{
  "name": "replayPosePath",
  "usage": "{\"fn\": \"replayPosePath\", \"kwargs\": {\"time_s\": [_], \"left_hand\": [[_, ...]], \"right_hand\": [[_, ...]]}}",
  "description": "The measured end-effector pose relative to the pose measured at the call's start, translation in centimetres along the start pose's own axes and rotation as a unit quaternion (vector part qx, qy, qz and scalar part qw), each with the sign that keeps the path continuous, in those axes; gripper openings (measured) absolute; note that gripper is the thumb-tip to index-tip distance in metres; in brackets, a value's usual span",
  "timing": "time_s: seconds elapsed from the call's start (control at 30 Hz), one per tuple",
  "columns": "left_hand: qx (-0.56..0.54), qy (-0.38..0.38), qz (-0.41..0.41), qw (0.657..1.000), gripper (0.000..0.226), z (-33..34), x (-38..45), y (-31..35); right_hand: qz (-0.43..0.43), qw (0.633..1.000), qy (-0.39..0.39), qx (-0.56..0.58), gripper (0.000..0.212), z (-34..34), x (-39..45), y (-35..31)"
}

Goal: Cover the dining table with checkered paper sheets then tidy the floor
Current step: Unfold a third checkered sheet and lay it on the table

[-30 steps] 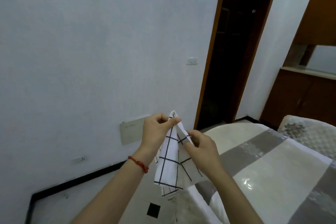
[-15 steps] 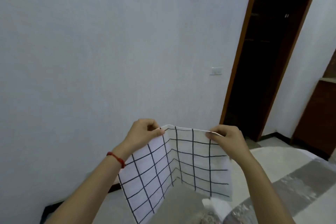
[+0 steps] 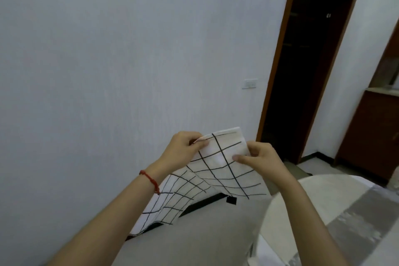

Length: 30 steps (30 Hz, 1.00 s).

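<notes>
While both hands work layers apart, left hand (image 3: pixel 183 149) pinches checkered sheet (image 3: pixel 218 170) corner, right hand (image 3: pixel 257 157) pinches edge; bench (image 3: pixel 336 207) waits at four o'clock.

Both your arms reach forward, raised before you. Your left hand (image 3: pixel 183 151) and right hand (image 3: pixel 259 157) sit close together, fingers pinched.

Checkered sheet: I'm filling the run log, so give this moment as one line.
step: unfolding | checkered sheet: held in air, partly unfolded | left hand: pinching top edge | right hand: pinching top edge | table: not yet covered
</notes>
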<state>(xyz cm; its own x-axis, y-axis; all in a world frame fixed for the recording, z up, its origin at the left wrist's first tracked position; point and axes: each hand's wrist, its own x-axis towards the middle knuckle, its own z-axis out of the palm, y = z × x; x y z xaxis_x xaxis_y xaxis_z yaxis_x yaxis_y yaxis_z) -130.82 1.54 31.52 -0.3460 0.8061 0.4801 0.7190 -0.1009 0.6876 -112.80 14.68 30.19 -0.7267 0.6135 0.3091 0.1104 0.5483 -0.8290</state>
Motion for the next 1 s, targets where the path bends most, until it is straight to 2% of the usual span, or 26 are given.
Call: {"fn": "replayPosePath", "kwargs": {"time_s": [0.17,0.3,0.4,0.53,0.57,0.6,0.63,0.7,0.73,0.83,0.93,1.0], "left_hand": [[-0.113,0.057,-0.049,0.991,0.044,-2.2,1.9,-1.5],[-0.161,0.099,-0.052,0.981,0.034,-3.3,3.0,-2.6],[-0.182,0.120,-0.069,0.974,0.035,-3.3,3.4,-4.0],[-0.190,0.161,-0.113,0.962,0.040,-3.0,3.7,-5.9],[-0.183,0.180,-0.132,0.957,0.034,-2.9,3.8,-6.3],[-0.175,0.198,-0.162,0.951,0.017,-2.7,3.9,-6.7],[-0.160,0.205,-0.198,0.945,0.013,-2.5,4.0,-7.0],[-0.105,0.211,-0.234,0.943,0.049,-1.6,3.8,-7.3],[-0.071,0.221,-0.215,0.949,0.053,-0.9,3.5,-7.0],[-0.038,0.191,-0.113,0.974,0.026,2.0,2.6,-5.2],[-0.110,0.115,-0.098,0.982,0.004,4.6,2.2,-3.3],[-0.178,0.087,-0.115,0.974,0.007,5.5,2.3,-2.5]], "right_hand": [[0.080,0.995,-0.041,0.045,0.013,0.1,-0.5,4.8],[0.101,0.984,0.020,0.142,0.015,0.8,0.2,7.3],[0.107,0.966,0.066,0.225,0.036,1.3,1.4,7.5],[0.098,0.944,0.105,0.298,0.031,1.2,2.9,6.0],[0.098,0.944,0.117,0.292,0.028,1.2,3.2,5.5],[0.097,0.948,0.128,0.276,0.023,1.2,3.6,4.9],[0.095,0.952,0.136,0.258,0.019,1.4,4.0,4.4],[0.080,0.962,0.144,0.219,0.013,2.0,4.8,3.5],[0.068,0.966,0.149,0.198,0.010,2.3,5.1,3.1],[0.038,0.975,0.153,0.158,0.012,3.5,5.6,2.1],[0.016,0.977,0.158,0.139,0.019,4.9,5.8,1.6],[0.006,0.976,0.161,0.144,0.021,5.6,5.7,1.4]]}}
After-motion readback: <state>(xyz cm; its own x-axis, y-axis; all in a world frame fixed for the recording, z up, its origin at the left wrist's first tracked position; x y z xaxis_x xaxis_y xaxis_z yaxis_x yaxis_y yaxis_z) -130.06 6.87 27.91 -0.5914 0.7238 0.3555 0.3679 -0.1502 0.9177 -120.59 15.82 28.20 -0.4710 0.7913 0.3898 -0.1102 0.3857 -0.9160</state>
